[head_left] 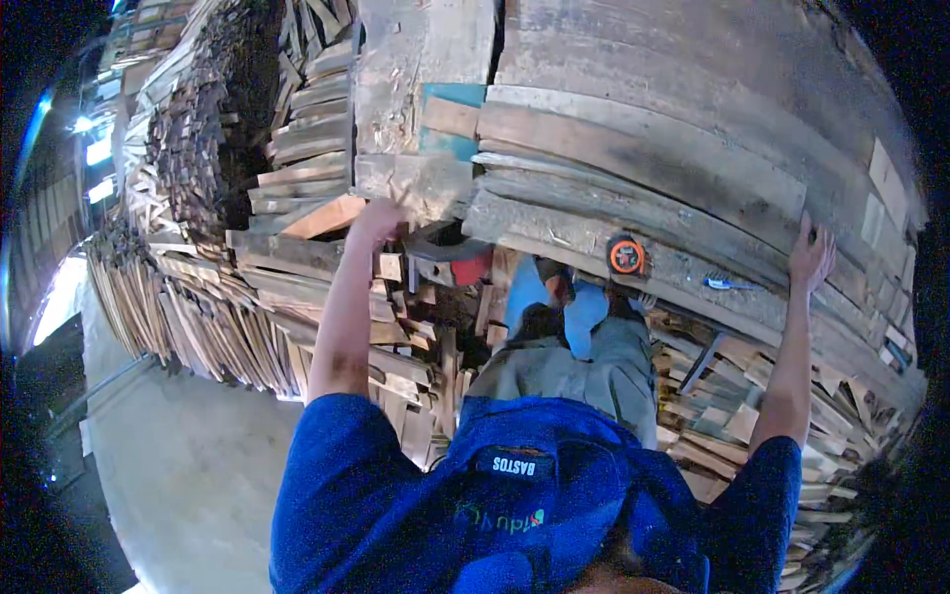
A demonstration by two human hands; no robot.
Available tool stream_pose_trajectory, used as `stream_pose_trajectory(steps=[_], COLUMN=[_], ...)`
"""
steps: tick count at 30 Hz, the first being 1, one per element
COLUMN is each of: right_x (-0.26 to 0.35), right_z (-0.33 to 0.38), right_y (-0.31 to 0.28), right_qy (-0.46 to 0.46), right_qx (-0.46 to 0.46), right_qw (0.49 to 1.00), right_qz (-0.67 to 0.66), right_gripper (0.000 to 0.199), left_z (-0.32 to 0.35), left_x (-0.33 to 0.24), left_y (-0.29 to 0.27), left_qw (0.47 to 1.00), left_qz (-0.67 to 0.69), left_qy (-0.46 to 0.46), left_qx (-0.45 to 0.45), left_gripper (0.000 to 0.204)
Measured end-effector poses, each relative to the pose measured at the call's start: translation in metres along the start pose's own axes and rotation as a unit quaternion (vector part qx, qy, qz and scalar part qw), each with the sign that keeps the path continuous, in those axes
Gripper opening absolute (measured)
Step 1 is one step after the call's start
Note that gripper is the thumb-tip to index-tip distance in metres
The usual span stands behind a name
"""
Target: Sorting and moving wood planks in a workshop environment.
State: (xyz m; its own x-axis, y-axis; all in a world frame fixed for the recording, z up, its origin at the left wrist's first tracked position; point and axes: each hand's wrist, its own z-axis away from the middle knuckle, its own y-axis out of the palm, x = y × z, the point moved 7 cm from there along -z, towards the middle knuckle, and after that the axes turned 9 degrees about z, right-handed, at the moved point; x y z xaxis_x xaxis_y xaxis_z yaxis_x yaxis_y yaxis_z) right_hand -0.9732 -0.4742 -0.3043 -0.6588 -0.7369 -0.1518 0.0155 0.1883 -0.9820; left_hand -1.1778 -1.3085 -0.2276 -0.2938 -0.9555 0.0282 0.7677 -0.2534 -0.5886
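Note:
Several long, weathered wooden planks lie side by side across the bench. My right hand is at their right end, fingers stretched out, the fingertips by the end of a brown-grey plank. At the bench's left front edge, my left hand is smeared by motion beside a short light board; whether it holds anything is unclear. Between my hands, a round black and orange tape measure rests on the nearest plank. A blue and white pen-like item lies to its right.
A teal piece with a brown wood block on it sits by the planks' left ends. Below the bench edge is a red and grey object, partly hidden. Stacked wood offcuts fill the left; more scraps lie under the bench.

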Motion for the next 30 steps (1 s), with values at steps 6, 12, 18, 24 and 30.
stream_pose_trajectory(steps=[6, 12, 18, 24, 30], right_x=[0.018, 0.011, 0.02, 0.041, 0.047], right_z=[-0.006, -0.003, -0.015, 0.002, 0.009], right_y=[0.031, 0.043, 0.026, 0.036, 0.012], right_qy=[0.0, -0.151, -0.018, -0.019, -0.025], right_qx=[0.095, 0.025, 0.093, 0.027, 0.11], right_qw=[0.996, 0.984, 0.995, 0.998, 0.993], right_qz=[-0.004, 0.094, -0.014, -0.049, 0.041], right_gripper=[0.05, 0.053, 0.055, 0.056, 0.058], left_z=[-0.051, -0.102, -0.081, -0.043, 0.092], left_x=[0.049, -0.033, -0.032, -0.005, -0.152], left_y=[-0.052, -0.057, -0.024, 0.025, -0.081], left_qw=[0.918, 0.851, 0.81, 0.714, 0.887], left_qz=[0.239, 0.273, 0.407, 0.679, 0.43], left_qy=[-0.12, -0.179, -0.241, -0.078, 0.089], left_qx=[-0.292, -0.411, -0.347, -0.152, 0.145], left_gripper=[0.049, 0.065, 0.066, 0.027, 0.037])
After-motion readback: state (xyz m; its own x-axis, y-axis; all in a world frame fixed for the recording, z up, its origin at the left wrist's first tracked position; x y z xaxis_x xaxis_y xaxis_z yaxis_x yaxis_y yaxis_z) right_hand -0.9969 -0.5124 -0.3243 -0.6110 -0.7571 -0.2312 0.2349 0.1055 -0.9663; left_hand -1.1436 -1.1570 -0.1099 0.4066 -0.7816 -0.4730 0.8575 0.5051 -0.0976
